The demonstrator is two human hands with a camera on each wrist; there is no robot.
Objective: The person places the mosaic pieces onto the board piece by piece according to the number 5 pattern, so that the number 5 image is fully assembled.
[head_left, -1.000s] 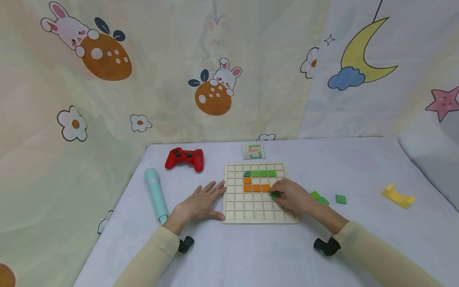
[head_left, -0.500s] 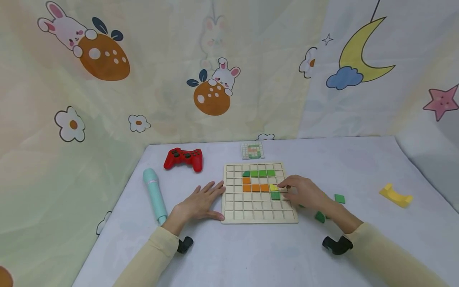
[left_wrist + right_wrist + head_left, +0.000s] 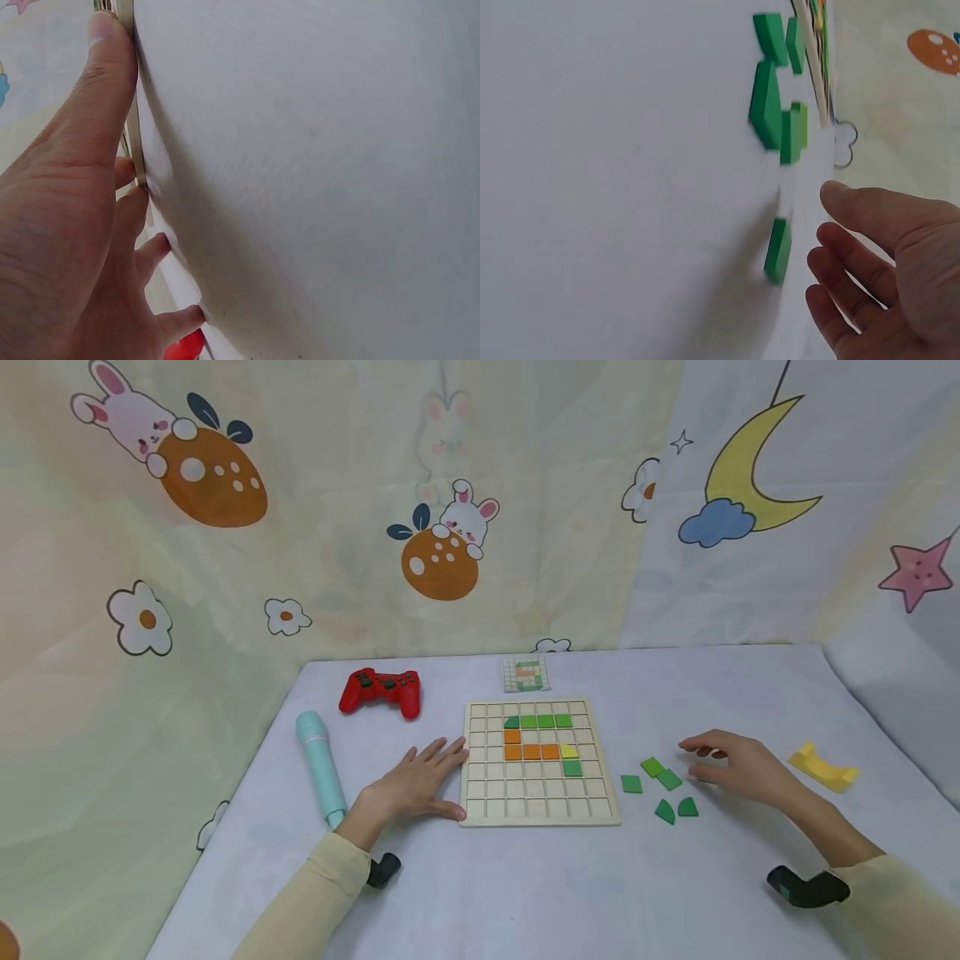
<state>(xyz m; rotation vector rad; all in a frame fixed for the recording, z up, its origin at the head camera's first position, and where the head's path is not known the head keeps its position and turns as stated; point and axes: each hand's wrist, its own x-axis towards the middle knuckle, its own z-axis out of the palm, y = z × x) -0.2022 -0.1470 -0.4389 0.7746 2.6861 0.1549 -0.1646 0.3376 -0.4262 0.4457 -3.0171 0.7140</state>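
Note:
My left hand [image 3: 417, 785] lies with spread fingers against the left edge of a wooden grid board [image 3: 510, 814]. Its thumb touches the board's edge in the left wrist view. Green tiles [image 3: 545, 721], orange tiles [image 3: 531, 752] and a yellow tile [image 3: 569, 751] sit in the grid, with a green square [image 3: 572, 768] below the yellow one. My right hand [image 3: 742, 768] hovers right of the board, fingers loosely bent and holding nothing. A loose green tile [image 3: 778, 251] lies near its fingertips in the right wrist view; the hand hides it from the head view.
Between board and right hand lie several loose green tiles [image 3: 667, 778]. A pattern card [image 3: 526, 674] is behind the board. A red game controller [image 3: 380, 691] and a turquoise microphone-shaped object [image 3: 321, 767] stand left; a yellow curved piece [image 3: 824, 767] lies far right.
My right hand has let go of the tile on the board and moved right, past the loose tiles. The yellow tile and green square now show in the grid. The left hand stays put.

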